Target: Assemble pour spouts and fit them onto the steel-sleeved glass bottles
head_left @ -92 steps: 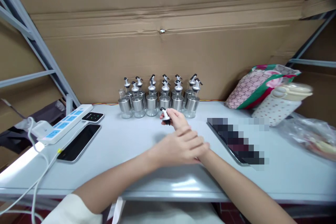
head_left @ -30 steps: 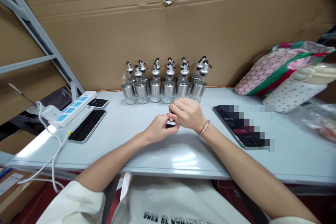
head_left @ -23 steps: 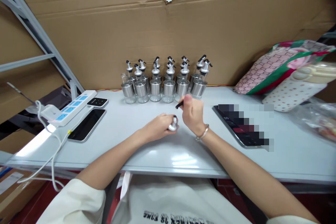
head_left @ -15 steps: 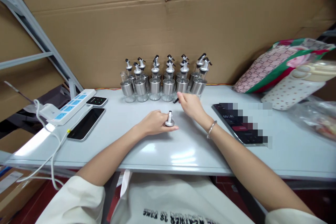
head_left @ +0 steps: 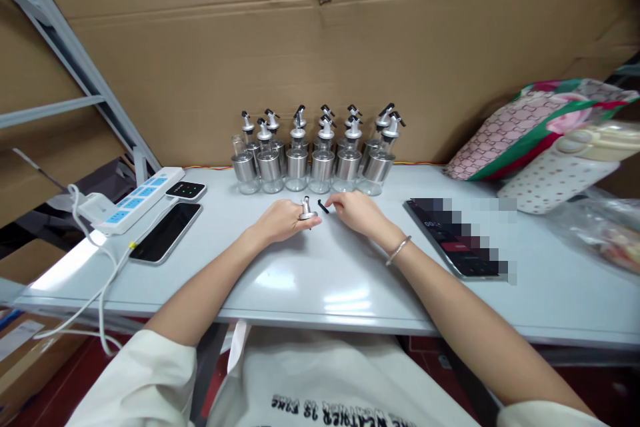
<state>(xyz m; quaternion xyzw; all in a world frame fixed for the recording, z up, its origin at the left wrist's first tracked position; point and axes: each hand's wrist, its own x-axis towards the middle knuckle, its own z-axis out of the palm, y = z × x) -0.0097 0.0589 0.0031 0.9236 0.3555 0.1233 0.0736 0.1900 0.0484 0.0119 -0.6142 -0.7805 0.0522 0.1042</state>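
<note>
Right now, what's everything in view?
Bottles: twelve, clear and silver, back of table
Spouts: twelve, silver, eleven on bottles, one in left hand
Stick: one, black, beside right hand
Phones: two, black, left and right
Power strip: one, white, left
Charger: one, white, at strip
Device: one, black, beside strip
Cables: several, white, left
Flask: one, white, right
Pouch: one, pink-green, behind flask
Plastic bag: one, clear, right
Cardboard: brown, behind bottles
Frame: grey, left
Box: one, brown, lower left
Table: one, grey, middle
Bracelet: one, silver, right wrist
Shirt: cream, bottom
Hands: two, centre
</note>
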